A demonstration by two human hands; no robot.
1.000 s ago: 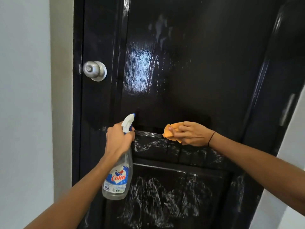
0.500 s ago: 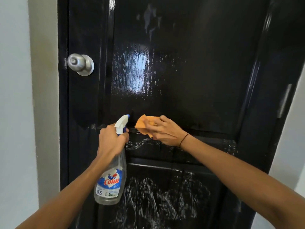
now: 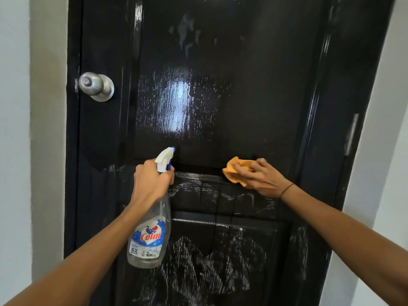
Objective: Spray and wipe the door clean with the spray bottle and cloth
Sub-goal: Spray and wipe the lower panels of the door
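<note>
While the right hand point(image 3: 262, 178) presses the cloth point(image 3: 234, 171) along the door point(image 3: 242, 96) ledge,
the left hand point(image 3: 152, 182), right of and below the doorknob point(image 3: 96, 86), grips the spray bottle point(image 3: 150, 235), ready.

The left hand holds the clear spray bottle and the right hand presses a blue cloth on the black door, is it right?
Not quite: the head view shows the crumpled cloth is orange, not blue. The rest stands: left hand grips the clear plastic spray bottle, right hand presses the cloth on the glossy black door.
</note>
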